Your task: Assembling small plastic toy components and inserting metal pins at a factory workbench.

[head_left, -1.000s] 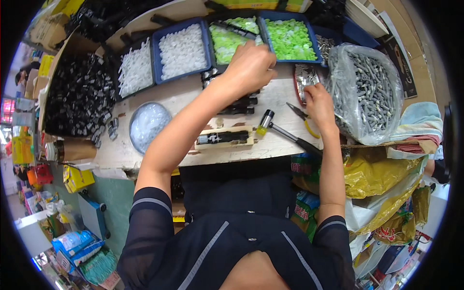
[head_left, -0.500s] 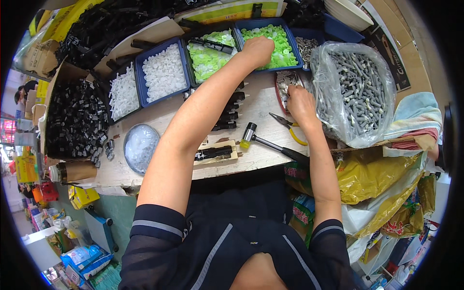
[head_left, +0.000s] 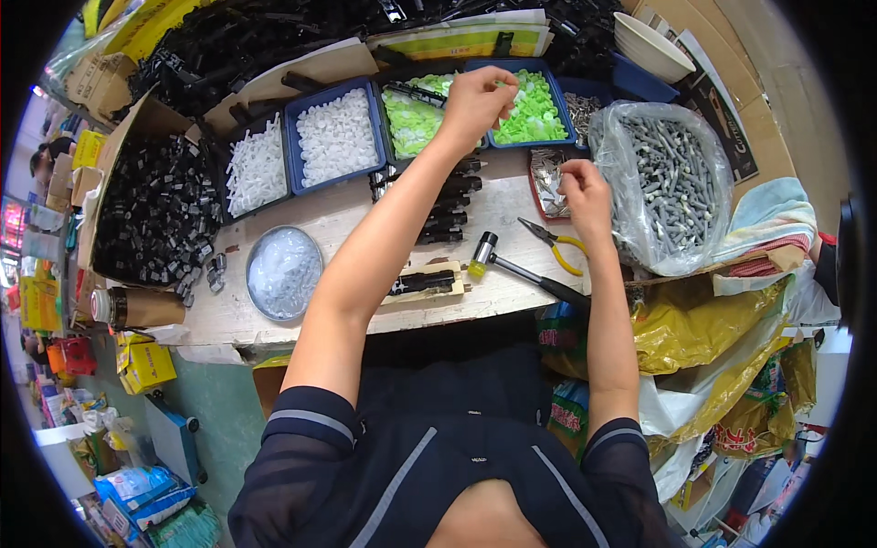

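My left hand point(head_left: 475, 100) reaches far over the bench to the blue tray of bright green plastic pieces point(head_left: 539, 114), its fingers pinched together on a piece at the tray's left side. My right hand point(head_left: 580, 187) rests with curled fingers at the edge of a small red tray of shiny metal pieces point(head_left: 546, 178); what is in those fingers is hidden. Between my arms, a row of black parts point(head_left: 448, 208) lies on the white benchtop point(head_left: 365, 228). A wooden jig holding a black part point(head_left: 425, 283) sits near the front edge.
A small hammer point(head_left: 512, 265) and yellow-handled pliers point(head_left: 555, 245) lie by my right wrist. A clear bag of grey bolts point(head_left: 671, 183) stands at the right. There are trays of white pieces point(head_left: 338, 137), a pale-green tray point(head_left: 411, 123), a round clear dish point(head_left: 283, 272) and a box of black parts point(head_left: 155, 215) at the left.
My left hand has moved away from the bench's middle up to the green tray and closed its fingers there. My right hand stayed by the red tray.
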### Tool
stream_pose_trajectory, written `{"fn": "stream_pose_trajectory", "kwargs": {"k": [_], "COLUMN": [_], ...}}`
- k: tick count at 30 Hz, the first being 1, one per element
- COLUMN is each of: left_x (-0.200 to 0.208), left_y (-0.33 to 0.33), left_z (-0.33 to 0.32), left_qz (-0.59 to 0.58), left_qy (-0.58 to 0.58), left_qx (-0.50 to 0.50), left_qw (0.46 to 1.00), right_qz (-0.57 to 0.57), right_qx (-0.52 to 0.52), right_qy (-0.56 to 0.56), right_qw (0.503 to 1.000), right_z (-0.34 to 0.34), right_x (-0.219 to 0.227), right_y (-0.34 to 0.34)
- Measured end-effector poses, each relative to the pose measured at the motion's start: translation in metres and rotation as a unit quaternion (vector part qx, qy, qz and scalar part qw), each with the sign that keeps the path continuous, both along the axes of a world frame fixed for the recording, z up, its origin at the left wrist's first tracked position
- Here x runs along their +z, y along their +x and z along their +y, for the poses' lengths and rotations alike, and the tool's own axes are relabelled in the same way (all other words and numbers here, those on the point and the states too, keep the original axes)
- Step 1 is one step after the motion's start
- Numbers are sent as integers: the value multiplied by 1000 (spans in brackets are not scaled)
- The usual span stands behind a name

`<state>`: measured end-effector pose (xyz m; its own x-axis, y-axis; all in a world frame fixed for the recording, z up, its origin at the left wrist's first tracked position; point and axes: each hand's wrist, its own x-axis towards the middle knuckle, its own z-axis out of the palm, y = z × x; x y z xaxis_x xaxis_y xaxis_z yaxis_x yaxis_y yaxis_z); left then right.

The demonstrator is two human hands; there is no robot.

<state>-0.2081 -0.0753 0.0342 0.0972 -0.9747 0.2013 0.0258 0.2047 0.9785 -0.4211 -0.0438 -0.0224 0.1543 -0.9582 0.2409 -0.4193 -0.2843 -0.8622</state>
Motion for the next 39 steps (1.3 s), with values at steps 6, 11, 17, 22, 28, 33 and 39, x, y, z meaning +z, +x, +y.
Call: {"fn": "stream_pose_trajectory", "kwargs": {"k": [6,11,17,22,28,33,39], "left_x": [-7,-37,-40,-39,-43,-49,-52], "left_y": [10,24,34,34,29,30,27], "left_z": [144,200,228,235,239,240,242], "left_qz": [250,299,300,269,150,190,175], "left_qy": [105,117,102,89,45,63,84], "left_qx": [-79,-95,-79,-52,43,90,94], "left_qw": [959,942,945,958,987,976,976], "right_qz": [-331,-318,-281,-223,-60,-22,8], "right_qx": [161,256,289,288,278,295,276], "right_qy": [127,158,157,83,-136,-183,-217], "right_qw": [921,899,902,927,949,938,936], "right_z": [66,103,120,125,134,137,137], "right_x": [50,53,52,52,46,34,23], "right_y": [39,76,95,100,108,105,104]}}
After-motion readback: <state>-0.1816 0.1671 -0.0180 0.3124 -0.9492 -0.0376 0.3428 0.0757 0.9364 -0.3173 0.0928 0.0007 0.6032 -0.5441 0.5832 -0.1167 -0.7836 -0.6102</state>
